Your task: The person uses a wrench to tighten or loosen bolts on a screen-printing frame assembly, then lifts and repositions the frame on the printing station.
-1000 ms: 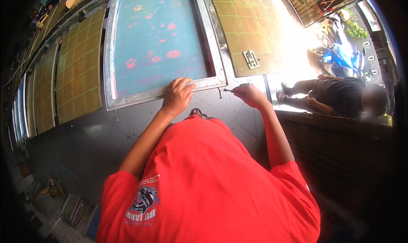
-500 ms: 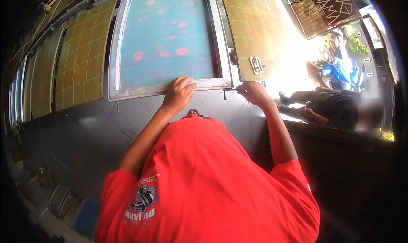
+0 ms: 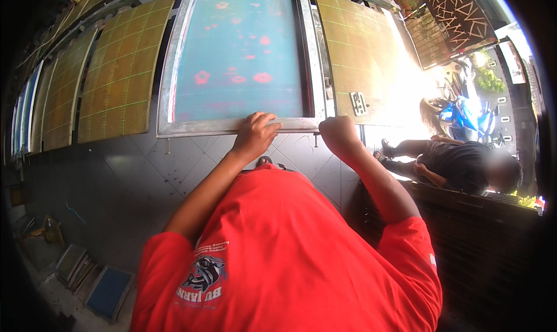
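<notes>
A silk-screen frame (image 3: 197,127) with a grey metal rim lies in front of me. Its blue mesh (image 3: 243,47) carries pink flower shapes. My left hand (image 3: 254,137) is curled over the near rim, fingers resting on top. At the frame's near right corner, my right hand (image 3: 341,137) is closed, with its knuckles up. What its fingers grip is hidden beneath them. A small bolt (image 3: 316,140) hangs down just left of that hand, and another bolt (image 3: 169,146) sticks down under the left corner.
Yellowish boards with green grid lines (image 3: 125,65) stand left of the frame. Another board (image 3: 362,53) at right bears a small metal plate (image 3: 358,104). A seated person (image 3: 458,163) and a blue motorbike (image 3: 467,114) are at far right. Framed screens (image 3: 110,291) rest at lower left.
The view has shifted, so the frame and boards appear farther right. My right hand has come closer against the frame's corner and turned knuckles up. The left hand keeps its hold on the rim.
</notes>
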{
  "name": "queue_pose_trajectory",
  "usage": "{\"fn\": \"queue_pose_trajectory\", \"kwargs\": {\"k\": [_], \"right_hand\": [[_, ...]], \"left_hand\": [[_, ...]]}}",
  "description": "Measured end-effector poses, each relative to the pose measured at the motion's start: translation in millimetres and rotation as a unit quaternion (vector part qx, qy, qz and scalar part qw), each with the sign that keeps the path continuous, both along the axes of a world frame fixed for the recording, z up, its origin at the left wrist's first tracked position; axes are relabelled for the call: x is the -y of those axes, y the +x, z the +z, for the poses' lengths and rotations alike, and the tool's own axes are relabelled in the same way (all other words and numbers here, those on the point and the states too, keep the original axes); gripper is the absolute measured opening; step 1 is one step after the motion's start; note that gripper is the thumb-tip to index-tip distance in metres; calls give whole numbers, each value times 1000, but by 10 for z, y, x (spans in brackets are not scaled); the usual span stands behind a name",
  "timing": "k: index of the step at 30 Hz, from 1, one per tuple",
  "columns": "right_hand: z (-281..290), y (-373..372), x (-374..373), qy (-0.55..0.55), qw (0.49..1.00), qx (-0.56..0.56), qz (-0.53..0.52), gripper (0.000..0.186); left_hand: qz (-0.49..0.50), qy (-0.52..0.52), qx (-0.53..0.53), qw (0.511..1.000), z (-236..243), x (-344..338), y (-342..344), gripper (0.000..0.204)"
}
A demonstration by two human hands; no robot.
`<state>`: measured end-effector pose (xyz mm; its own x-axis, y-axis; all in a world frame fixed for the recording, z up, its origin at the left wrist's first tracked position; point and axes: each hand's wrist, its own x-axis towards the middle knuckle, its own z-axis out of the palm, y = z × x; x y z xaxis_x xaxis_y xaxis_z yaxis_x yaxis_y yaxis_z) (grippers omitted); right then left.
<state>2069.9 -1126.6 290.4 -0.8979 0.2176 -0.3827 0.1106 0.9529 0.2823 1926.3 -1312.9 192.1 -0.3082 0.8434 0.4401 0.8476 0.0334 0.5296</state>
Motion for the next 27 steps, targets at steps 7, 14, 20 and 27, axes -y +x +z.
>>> {"fn": "queue_pose_trajectory", "kwargs": {"k": [7,14,20,27], "right_hand": [[169,-227,-150,-156,985,58,-55,14],[-66,-35,336,-2,995,-6,-102,9],[56,216,467,-26,938,-84,-335,23],[-850,719,486,-388,481,-460,-638,37]], "left_hand": [[-22,8,14,1000,47,-2,-77,25],[-55,-47,-23,997,62,392,-368,45],[80,-81,-17,993,254,1150,-1085,65],[260,-21,-16,965,116,1723,-1522,78]]}}
